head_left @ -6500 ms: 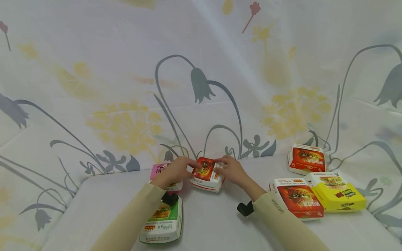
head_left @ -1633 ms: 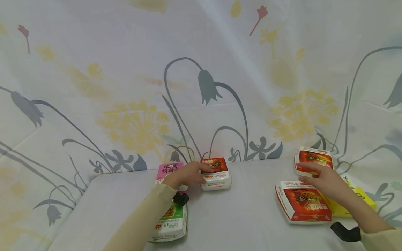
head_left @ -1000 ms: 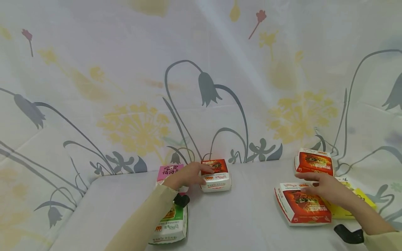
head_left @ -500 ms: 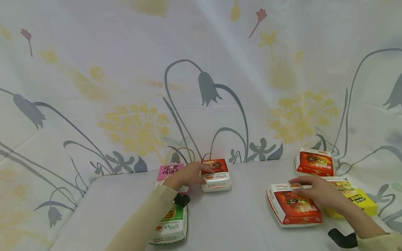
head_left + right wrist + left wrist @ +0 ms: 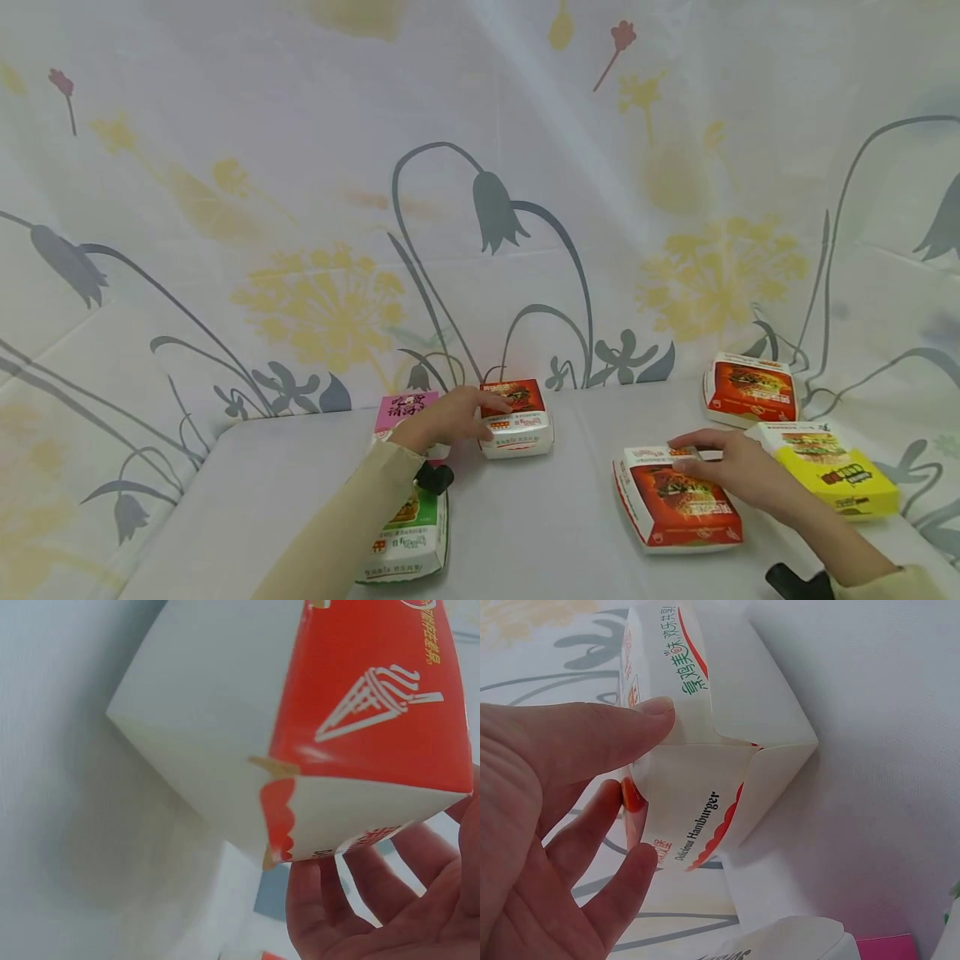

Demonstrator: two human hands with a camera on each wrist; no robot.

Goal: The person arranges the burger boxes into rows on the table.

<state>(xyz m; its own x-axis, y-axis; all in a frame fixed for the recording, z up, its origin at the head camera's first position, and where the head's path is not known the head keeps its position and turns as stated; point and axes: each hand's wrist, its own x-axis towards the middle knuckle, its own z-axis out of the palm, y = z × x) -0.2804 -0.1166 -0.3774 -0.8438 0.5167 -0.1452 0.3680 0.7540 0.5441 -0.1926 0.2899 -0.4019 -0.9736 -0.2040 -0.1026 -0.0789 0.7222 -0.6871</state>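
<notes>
My left hand rests at the left corner of a small red and white hamburger box. In the left wrist view its thumb lies over the box's edge and the other fingertips are at its side. My right hand holds a larger red hamburger box by its far right corner, with the index finger at the far edge and the thumb over the lid. In the right wrist view, bent fingers meet the red box's end face. The right thumb is mostly hidden there.
A yellow hamburger box sits right of my right hand, with another red box behind it. A pink box and a green and white box lie by my left forearm. The white table meets a flowered cloth backdrop.
My right hand came over from the small middle box and has slid the larger red box leftward, away from the yellow box. The small box has been turned. My left hand lately stays put.
</notes>
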